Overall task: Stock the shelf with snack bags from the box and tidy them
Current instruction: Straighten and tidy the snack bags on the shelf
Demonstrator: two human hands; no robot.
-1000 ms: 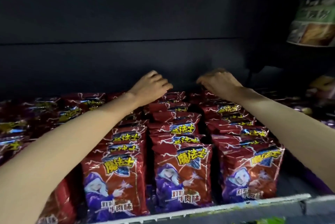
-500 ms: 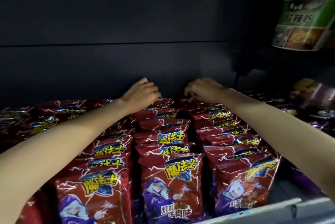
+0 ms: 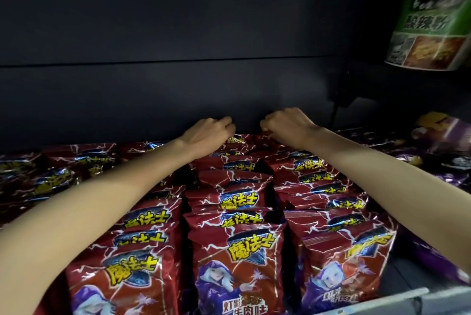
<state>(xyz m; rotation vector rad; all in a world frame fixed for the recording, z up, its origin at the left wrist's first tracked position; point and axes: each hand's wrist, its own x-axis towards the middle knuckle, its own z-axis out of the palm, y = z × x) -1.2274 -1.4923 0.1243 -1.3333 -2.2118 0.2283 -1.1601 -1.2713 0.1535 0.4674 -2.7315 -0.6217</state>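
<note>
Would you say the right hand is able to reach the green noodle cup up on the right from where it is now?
Probably yes: the right hand sits at the rear bags, and nothing visible blocks the way up to the green cup.

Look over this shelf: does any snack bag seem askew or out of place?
The red bags stand in neat upright rows, but those at far left lie flat and jumbled. Both hands work the back row.

Red snack bags (image 3: 239,258) in rows on my shelf (image 3: 377,300)

They stand upright one behind another, in three rows from front rail to back wall, each shiny dark red with yellow letters and a purple figure. More red bags (image 3: 63,169) lie flatter at left.
</note>
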